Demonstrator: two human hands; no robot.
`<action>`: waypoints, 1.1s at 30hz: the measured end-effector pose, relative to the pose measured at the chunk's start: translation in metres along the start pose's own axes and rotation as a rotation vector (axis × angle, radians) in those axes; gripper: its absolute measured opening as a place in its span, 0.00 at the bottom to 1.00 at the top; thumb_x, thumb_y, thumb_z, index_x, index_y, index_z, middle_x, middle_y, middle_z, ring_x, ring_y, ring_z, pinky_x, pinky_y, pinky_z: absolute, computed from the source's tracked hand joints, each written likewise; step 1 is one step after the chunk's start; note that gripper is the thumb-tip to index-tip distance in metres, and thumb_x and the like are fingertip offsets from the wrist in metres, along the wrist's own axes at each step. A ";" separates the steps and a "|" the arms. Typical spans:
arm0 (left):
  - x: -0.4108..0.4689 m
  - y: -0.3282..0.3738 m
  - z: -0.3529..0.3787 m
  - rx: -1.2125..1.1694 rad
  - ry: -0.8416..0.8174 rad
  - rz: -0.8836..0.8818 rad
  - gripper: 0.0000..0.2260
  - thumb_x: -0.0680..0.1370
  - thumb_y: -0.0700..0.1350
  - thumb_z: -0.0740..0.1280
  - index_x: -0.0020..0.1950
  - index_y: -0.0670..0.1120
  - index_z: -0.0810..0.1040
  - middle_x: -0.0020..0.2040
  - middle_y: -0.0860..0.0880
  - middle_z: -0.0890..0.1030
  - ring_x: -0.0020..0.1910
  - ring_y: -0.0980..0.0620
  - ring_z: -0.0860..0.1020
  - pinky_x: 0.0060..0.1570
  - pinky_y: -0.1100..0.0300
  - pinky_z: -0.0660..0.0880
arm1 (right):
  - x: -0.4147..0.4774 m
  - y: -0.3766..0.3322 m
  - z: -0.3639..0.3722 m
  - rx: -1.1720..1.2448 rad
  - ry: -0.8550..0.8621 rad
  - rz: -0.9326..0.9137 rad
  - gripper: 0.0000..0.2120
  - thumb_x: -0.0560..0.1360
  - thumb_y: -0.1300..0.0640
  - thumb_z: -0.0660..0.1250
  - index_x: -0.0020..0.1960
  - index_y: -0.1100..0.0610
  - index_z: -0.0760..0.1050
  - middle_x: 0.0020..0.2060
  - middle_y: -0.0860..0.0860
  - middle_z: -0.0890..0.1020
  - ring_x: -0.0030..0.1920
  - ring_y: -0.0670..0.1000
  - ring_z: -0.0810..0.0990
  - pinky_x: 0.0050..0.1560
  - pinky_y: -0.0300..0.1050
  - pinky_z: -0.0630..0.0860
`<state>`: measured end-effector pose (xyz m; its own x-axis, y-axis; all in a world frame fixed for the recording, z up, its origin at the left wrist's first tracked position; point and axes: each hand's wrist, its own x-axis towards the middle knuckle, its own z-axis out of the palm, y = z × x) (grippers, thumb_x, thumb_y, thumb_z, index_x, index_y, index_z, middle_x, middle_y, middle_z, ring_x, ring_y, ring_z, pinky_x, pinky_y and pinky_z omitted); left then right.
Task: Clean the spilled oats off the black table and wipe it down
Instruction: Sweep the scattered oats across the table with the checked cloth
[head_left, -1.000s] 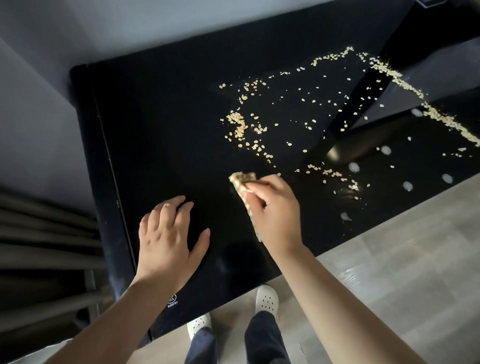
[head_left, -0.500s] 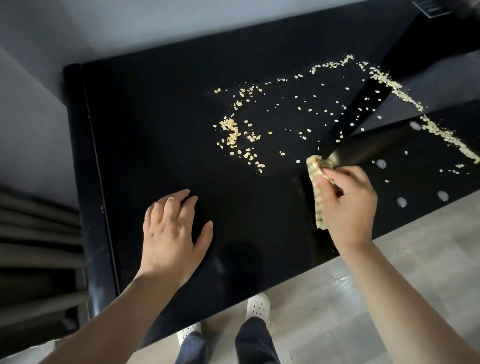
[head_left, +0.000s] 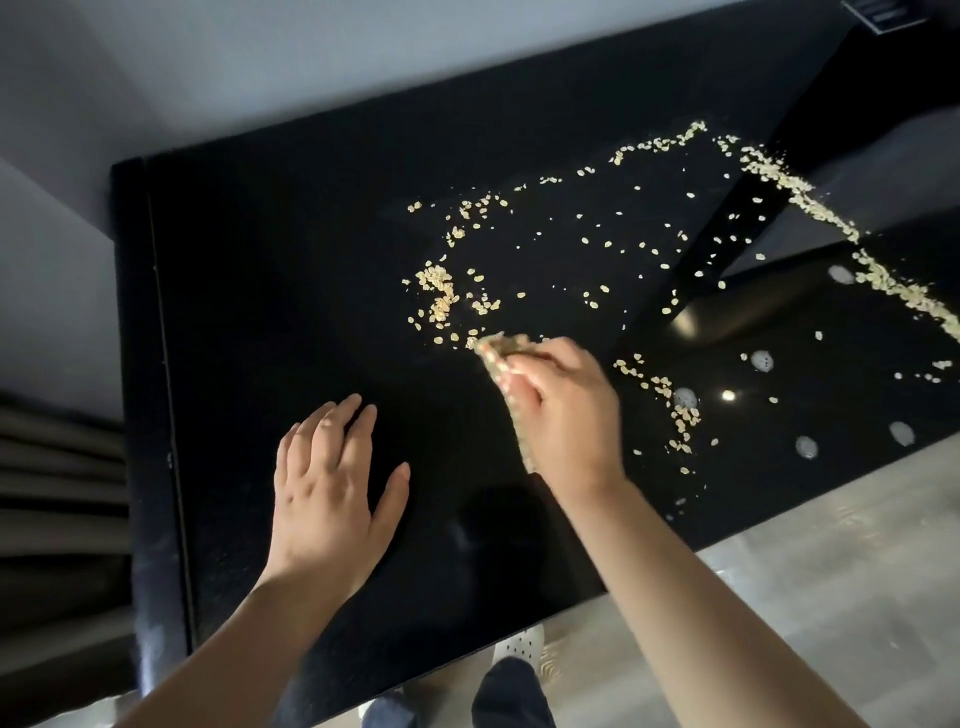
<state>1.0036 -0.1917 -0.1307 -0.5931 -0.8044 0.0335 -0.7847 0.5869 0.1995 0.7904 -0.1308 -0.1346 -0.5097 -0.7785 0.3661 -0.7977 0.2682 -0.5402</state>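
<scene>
A black table (head_left: 260, 312) fills most of the view, its glossy top mirroring a dark beam at the right. Pale wall (head_left: 156, 62) runs behind it and along its left side, and grey floor (head_left: 831, 597) lies off its near right edge. Dark folds (head_left: 52, 493) hang at the far left. Oats (head_left: 439, 291) are scattered over the right half of the table: a thick clump near the middle, loose flakes spread beyond it, a long ridge (head_left: 800, 195) running down towards the right edge, and a short trail (head_left: 675, 410) just right of the right hand. A few pale round spots (head_left: 761, 359) dot the near right part of the top. The left hand (head_left: 332, 488) lies flat on bare tabletop, fingers straight and slightly apart, thumb out to the side. The right hand (head_left: 561, 410), blurred, has its fingers curled round a folded cloth (head_left: 498, 353), pinching it; the cloth's far end meets the table at the near edge of the clump. A white shoe (head_left: 519, 642) shows below the table's near edge.
</scene>
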 end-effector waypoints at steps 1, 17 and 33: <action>0.001 0.001 0.000 -0.006 0.011 -0.010 0.28 0.76 0.58 0.57 0.67 0.39 0.72 0.67 0.43 0.70 0.69 0.42 0.66 0.69 0.45 0.61 | 0.003 0.014 -0.009 -0.032 0.024 0.028 0.08 0.73 0.55 0.66 0.46 0.55 0.83 0.43 0.51 0.80 0.41 0.54 0.78 0.40 0.45 0.77; 0.008 -0.012 -0.014 -0.151 0.017 -0.022 0.26 0.76 0.58 0.57 0.66 0.41 0.74 0.66 0.47 0.72 0.65 0.48 0.68 0.66 0.49 0.66 | 0.025 -0.059 0.032 0.170 -0.052 -0.028 0.05 0.74 0.56 0.70 0.46 0.56 0.83 0.42 0.49 0.79 0.40 0.51 0.77 0.36 0.45 0.77; 0.074 -0.052 -0.014 -0.112 -0.010 0.085 0.26 0.76 0.56 0.56 0.66 0.39 0.74 0.66 0.43 0.72 0.66 0.42 0.69 0.66 0.45 0.65 | 0.018 0.032 -0.018 -0.135 0.215 0.283 0.06 0.73 0.63 0.71 0.50 0.61 0.83 0.44 0.55 0.80 0.42 0.55 0.79 0.42 0.49 0.77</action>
<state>1.0032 -0.2835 -0.1247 -0.6586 -0.7511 0.0456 -0.7070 0.6384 0.3045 0.7502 -0.1258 -0.1321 -0.7608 -0.5297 0.3751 -0.6434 0.5394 -0.5432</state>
